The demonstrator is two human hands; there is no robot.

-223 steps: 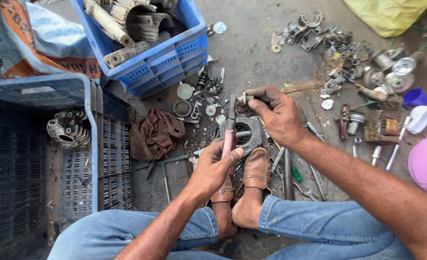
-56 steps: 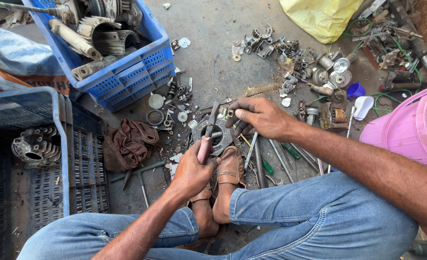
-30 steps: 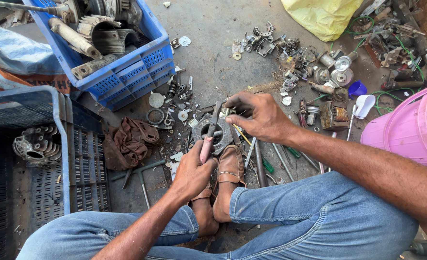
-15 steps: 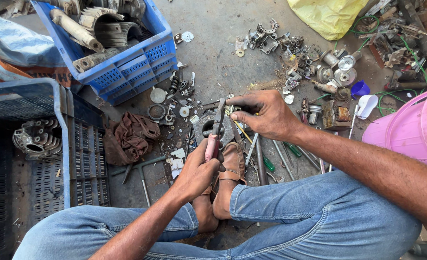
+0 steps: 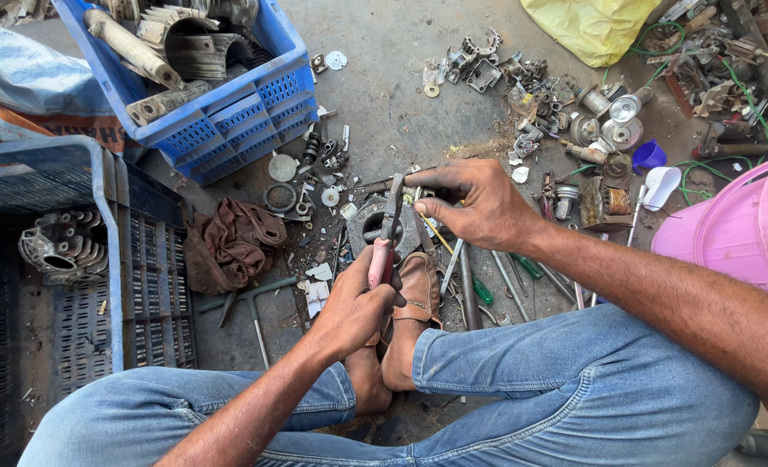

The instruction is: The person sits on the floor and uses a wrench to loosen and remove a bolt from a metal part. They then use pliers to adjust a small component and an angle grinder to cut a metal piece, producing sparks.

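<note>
My left hand [image 5: 355,304] grips the pink handles of a pair of pliers [image 5: 386,233], whose jaws point up and away from me. My right hand [image 5: 475,201] pinches a small part at the jaw tips, just above a round grey metal housing [image 5: 368,222] lying on the ground. My feet in brown sandals [image 5: 415,290] press against the near side of that housing. Screwdrivers and metal rods [image 5: 468,288] lie on the ground under my right wrist.
A blue crate [image 5: 237,117] of metal scrap stands at the back left. A darker blue crate [image 5: 81,285] with a finned engine part is at my left. A brown rag [image 5: 232,242], scattered small parts [image 5: 522,78], a pink bucket [image 5: 739,229] and a yellow bag [image 5: 593,24] surround me.
Over the earlier frames both hands stayed on the pliers and housing with small shifts. The pliers now stand more upright and the right hand's fingers have closed in at the jaw tips.
</note>
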